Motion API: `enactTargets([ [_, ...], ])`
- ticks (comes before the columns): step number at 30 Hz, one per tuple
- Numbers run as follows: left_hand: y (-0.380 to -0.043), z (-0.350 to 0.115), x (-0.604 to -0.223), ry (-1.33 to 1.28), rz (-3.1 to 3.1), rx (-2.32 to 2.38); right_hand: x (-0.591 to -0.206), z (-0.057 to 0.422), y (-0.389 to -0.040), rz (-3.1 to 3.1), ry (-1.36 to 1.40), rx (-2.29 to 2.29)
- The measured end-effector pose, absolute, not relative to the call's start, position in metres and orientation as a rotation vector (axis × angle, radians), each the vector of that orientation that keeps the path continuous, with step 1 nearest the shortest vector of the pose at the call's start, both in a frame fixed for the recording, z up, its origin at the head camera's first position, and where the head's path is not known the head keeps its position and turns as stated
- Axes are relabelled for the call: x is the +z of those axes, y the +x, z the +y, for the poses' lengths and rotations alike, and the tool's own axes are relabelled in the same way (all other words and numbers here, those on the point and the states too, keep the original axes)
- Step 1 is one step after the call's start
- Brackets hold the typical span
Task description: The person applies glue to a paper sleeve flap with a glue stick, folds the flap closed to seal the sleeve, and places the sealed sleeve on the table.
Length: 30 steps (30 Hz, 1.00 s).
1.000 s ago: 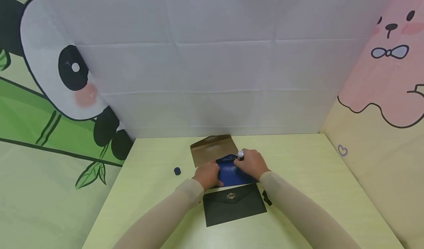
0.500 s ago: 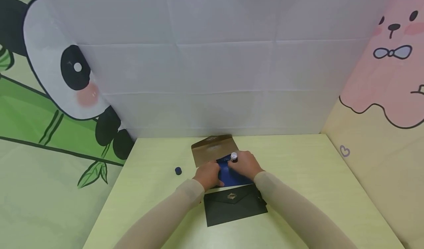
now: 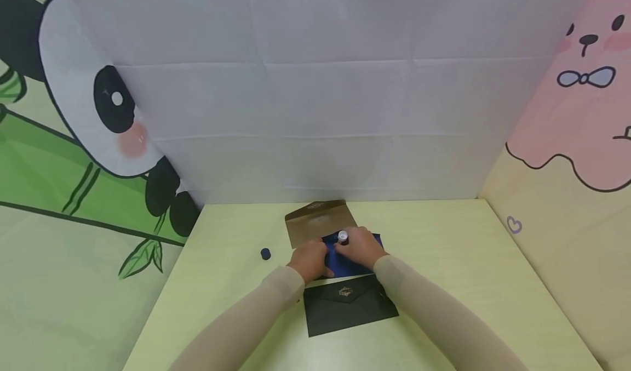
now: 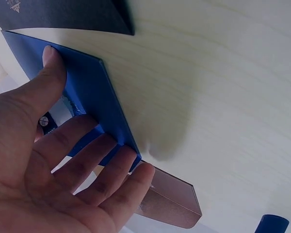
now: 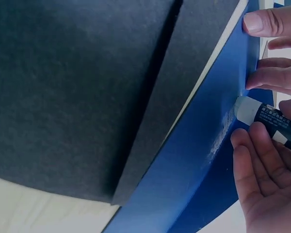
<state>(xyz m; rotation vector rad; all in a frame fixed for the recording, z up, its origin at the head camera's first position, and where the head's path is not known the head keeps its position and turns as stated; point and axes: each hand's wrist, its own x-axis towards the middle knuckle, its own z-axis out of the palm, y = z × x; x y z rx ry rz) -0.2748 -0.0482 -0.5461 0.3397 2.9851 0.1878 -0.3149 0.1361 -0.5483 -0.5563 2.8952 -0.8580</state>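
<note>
Glue seems to be going onto the blue envelope (image 3: 341,267); the next move probably calls for even coverage.
Left wrist: left hand (image 4: 34,160), fingers apart, presses it to the bench (image 4: 223,97). Right wrist: right hand (image 5: 269,182) pinches the glue stick (image 5: 274,123) at a white streak (image 5: 221,136). Head: stick sits nearer the left hand than a second ago.
</note>
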Motion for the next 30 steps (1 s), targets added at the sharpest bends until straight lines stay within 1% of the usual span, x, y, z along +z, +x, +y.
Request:
enactTargets([
  [7,-0.275,-0.046,-0.545,0.352,2.997,0.161,-0.547,0.138,-0.315,2.910,-0.538,-0.793],
  [19,-0.276,-0.049,-0.546,0.381,2.998,0.161,-0.552,0.156,-0.318,2.960,-0.510,-0.786],
  [27,-0.276,-0.047,-0.546,0.352,2.953,0.183,-0.552,0.161,-0.317,2.971,-0.465,-0.746],
  [28,-0.281,-0.052,-0.560,0.376,2.967,0.197,-0.552,0.161,-0.317,2.970,-0.466,-0.747],
  [30,-0.280,-0.051,-0.559,0.377,2.967,0.199,-0.552,0.162,-0.317,2.969,-0.465,-0.762],
])
